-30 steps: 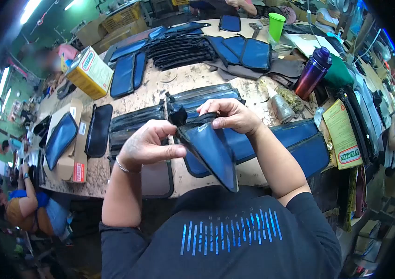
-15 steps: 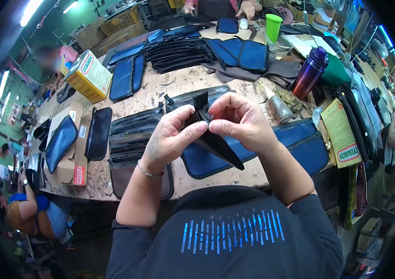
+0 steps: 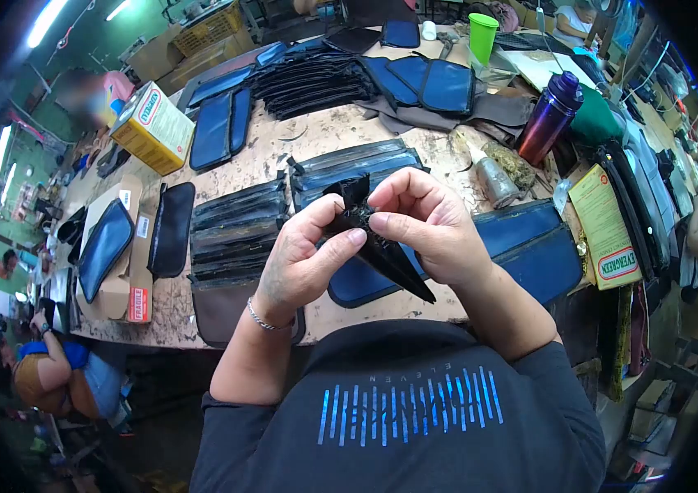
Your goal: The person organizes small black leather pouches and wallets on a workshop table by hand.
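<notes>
Between my two hands is a black glossy piece (image 3: 394,267), folded, with a narrow end pointing down to the right. My left hand (image 3: 304,255) pinches its upper left edge between thumb and fingers. On the other side my right hand (image 3: 427,226) has its thumb and curled fingers closed at the piece's upper edge. Under and behind the hands lie blue panels with black borders (image 3: 525,251) and a stack of black strips (image 3: 238,234). Further strips (image 3: 357,164) lie just beyond my fingers.
A yellow box (image 3: 152,131) stands at the left, near a cardboard piece (image 3: 140,246). To the right are a grey bottle (image 3: 493,181), a purple bottle (image 3: 548,119), a green cup (image 3: 482,39) and a yellow tin (image 3: 603,230). Other people are at the left.
My hands have shifted slightly, and the black piece between them has turned, showing more of its crumpled upper part. The person across the table has drawn their hands back.
</notes>
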Action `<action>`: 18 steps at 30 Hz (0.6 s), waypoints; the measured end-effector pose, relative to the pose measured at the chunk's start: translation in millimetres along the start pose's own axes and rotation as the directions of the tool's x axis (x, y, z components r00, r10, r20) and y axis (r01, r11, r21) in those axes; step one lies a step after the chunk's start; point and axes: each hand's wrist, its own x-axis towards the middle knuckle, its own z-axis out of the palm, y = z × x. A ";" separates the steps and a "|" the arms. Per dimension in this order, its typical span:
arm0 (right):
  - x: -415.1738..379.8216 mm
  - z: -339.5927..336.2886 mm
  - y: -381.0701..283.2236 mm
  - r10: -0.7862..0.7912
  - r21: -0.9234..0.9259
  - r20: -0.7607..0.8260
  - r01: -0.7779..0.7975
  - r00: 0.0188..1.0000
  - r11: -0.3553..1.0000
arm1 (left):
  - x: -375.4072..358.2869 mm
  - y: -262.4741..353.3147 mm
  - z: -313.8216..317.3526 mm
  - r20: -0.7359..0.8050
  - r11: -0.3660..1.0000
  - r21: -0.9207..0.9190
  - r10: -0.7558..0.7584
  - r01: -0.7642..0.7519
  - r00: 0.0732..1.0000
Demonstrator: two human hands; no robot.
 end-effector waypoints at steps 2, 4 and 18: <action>-0.5 2.5 1.7 0.001 0.006 -0.009 -0.001 1.000 1.000 | -1.2 3.4 3.9 -0.031 0.989 -0.147 -0.027 0.022 0.999; -1.0 4.8 3.1 0.004 0.013 -0.014 -0.004 1.000 1.000 | -0.8 7.6 8.4 -0.062 0.969 -0.245 -0.040 0.024 0.997; 14.5 -16.4 2.9 -0.094 -0.254 0.215 0.148 0.972 0.956 | -10.6 4.7 -10.9 0.078 0.990 -0.137 -0.016 0.027 0.997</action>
